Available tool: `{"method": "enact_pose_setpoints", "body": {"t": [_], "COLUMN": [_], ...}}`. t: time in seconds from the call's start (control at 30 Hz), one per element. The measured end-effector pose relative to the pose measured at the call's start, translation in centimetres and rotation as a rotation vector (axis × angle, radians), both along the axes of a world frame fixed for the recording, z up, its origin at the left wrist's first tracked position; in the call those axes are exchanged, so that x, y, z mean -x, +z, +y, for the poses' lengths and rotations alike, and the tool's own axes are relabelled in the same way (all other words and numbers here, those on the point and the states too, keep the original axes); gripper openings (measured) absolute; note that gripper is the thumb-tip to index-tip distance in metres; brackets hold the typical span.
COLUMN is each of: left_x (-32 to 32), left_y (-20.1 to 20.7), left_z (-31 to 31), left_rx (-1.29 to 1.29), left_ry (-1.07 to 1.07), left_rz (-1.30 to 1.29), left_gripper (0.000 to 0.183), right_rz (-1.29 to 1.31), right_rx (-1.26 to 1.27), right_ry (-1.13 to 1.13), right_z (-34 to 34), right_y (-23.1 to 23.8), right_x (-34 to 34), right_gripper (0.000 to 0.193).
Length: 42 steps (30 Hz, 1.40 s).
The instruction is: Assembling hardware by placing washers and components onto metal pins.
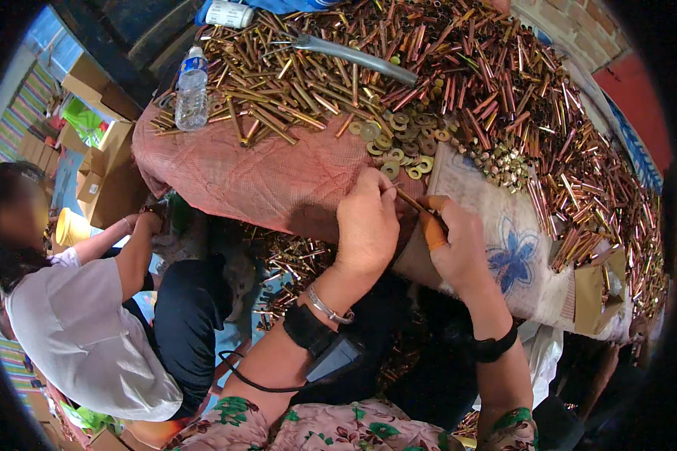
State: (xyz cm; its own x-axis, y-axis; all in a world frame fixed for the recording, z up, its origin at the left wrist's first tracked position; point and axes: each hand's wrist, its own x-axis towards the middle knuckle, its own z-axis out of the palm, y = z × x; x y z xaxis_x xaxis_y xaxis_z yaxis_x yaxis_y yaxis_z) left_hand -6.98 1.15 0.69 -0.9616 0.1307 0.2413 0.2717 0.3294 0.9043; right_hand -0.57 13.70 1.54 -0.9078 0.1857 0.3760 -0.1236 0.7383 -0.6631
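Observation:
A thin copper-coloured metal rod (pixel 409 198) spans the short gap between my two hands, above the edge of the work surface. My right hand (pixel 459 240), with orange covers on thumb and forefinger, pinches its lower right end. The fingers of my left hand (pixel 367 222) are closed at the rod's upper left end; whatever small part they may hold is hidden. Just beyond my left fingertips lie brass-coloured washers (pixel 405 140). Small metal nuts (pixel 502 166) are heaped further right, on a pale cloth (pixel 459 197) with a blue flower.
Piles of copper-coloured metal tubes (pixel 496 68) cover the far and right surface. A grey-handled tool (pixel 357 59) and a plastic bottle (pixel 192 94) lie among them. Red mesh sacking (pixel 256 169) drapes the left side. A co-worker (pixel 90 331) sits at left; a small carton (pixel 596 295) stands right.

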Motion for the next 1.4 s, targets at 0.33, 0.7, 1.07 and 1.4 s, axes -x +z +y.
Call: {"method": "enact_pose_setpoints", "body": {"t": [0.33,0.7,1.07,1.4], "left_x": [-0.9,-4.2,-3.9,-4.1], "left_y": [1.7,1.9,-0.3,1.5], "left_z": [0.8,2.6,4.8,7.6], "left_rx": [-0.8,-1.171,-1.084,-0.586], "left_ry": [-0.096,-0.546,-0.781,-0.706], "left_rz": [-0.696,-1.107,-1.256,-0.987], "left_gripper": [0.015,0.022,0.031,0.018], "right_rz": [0.106,0.345,0.233,-0.028], "right_rx": [-0.016,-0.334,-0.007,-0.597], "right_ry": [-0.012,-0.205,-0.444,-0.615], "right_z": [-1.1,-0.3,7.7,14.0], "right_y": [1.1,1.4,0.5,0.3], "right_x": [-1.3,-2.7,-4.8,-5.8], "right_gripper": [0.019,0.017,0.02,0.014]}}
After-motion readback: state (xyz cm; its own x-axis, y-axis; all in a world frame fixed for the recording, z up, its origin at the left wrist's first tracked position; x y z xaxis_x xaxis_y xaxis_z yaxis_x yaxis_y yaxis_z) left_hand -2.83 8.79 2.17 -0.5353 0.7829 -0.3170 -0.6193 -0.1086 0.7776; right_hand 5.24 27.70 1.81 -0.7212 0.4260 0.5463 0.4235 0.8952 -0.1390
